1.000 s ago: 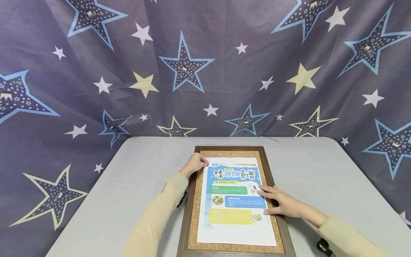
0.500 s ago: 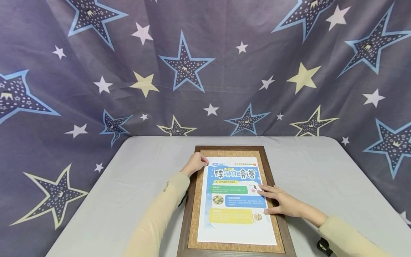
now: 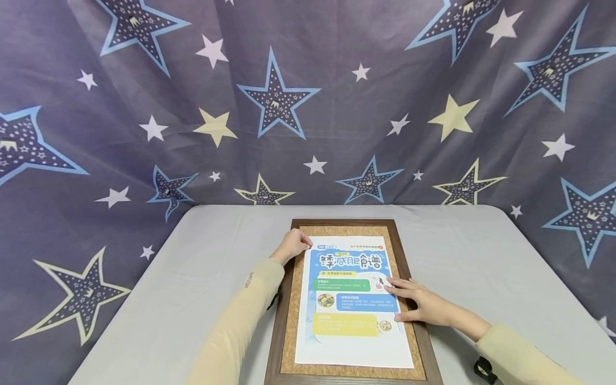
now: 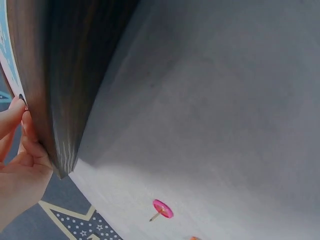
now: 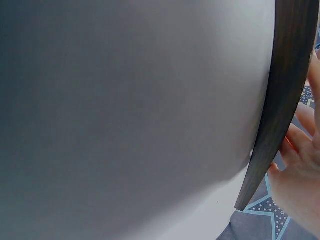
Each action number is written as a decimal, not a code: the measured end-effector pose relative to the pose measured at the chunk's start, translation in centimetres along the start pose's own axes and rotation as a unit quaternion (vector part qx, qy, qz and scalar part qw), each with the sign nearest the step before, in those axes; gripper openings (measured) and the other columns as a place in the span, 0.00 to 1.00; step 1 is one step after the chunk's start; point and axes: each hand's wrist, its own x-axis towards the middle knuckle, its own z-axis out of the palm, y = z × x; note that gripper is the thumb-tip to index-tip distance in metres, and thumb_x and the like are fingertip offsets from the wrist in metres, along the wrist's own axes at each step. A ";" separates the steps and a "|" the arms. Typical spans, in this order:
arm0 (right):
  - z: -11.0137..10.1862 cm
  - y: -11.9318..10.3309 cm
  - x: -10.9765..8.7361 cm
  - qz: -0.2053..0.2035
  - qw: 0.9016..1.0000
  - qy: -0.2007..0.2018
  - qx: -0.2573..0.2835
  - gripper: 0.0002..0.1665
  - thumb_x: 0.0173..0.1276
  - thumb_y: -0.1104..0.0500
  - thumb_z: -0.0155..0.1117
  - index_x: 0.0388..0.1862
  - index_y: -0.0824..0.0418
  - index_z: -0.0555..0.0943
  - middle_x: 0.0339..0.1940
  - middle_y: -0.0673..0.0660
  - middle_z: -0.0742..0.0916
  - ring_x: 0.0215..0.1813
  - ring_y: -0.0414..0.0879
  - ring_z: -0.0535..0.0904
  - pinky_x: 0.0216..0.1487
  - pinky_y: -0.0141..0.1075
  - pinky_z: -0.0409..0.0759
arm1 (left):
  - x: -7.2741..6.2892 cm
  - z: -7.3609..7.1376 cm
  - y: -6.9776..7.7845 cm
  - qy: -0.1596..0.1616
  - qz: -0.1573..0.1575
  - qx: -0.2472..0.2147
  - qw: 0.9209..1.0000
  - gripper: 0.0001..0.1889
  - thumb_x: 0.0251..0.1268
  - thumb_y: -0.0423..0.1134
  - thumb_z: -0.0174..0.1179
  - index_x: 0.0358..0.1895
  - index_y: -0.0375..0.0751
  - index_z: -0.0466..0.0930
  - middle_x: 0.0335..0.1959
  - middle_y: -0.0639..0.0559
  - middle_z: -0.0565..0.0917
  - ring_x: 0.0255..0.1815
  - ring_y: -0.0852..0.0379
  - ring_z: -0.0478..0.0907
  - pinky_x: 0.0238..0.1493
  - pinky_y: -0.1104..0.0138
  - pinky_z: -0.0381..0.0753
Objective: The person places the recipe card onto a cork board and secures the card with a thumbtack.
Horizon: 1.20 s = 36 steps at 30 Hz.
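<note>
My right grip [image 3: 425,305], fingers spread and clasping nothing, rests on the right edge of the poster [image 3: 353,305] on the corkboard [image 3: 346,231]; light pressure should steady it. Farther off, my left grip [image 3: 291,244] pinches a small dark piece [image 4: 21,97] at its upper-left corner, best pushed straight.

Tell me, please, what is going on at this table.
A person's left hand pinches a small dark item, too small to identify, at the upper left corner of a printed Chinese-language poster, which lies on a wood-framed corkboard. The right hand rests its fingers over the poster's right edge. A pink pushpin lies on the table.
</note>
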 end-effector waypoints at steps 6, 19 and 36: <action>-0.1 0.0 -0.1 0.003 1.000 0.001 0.002 0.38 0.55 0.47 0.62 0.59 0.70 0.67 0.62 0.70 0.66 0.61 0.66 0.59 0.55 0.61 0.50 | 0.2 0.2 -0.2 0.005 0.006 -0.016 1.000 0.07 0.56 0.25 0.55 0.30 0.35 0.83 0.32 0.45 0.82 0.34 0.51 0.77 0.35 0.66 0.77; -0.1 -0.1 -0.1 0.005 1.000 -0.003 -0.003 0.38 0.56 0.47 0.62 0.59 0.70 0.67 0.62 0.70 0.66 0.61 0.66 0.59 0.55 0.61 0.50 | 1.5 0.4 -4.4 -0.003 0.120 -0.063 0.991 0.03 0.55 0.33 0.59 0.32 0.39 0.82 0.28 0.49 0.82 0.26 0.57 0.76 0.29 0.66 0.75; -0.2 -0.2 0.0 0.011 1.000 -0.005 0.000 0.38 0.55 0.47 0.62 0.59 0.70 0.67 0.62 0.70 0.66 0.61 0.66 0.58 0.55 0.61 0.49 | -3.3 -1.5 -1.8 0.012 0.124 -0.050 0.991 0.06 0.55 0.30 0.58 0.35 0.31 0.80 0.30 0.47 0.81 0.27 0.57 0.75 0.29 0.69 0.73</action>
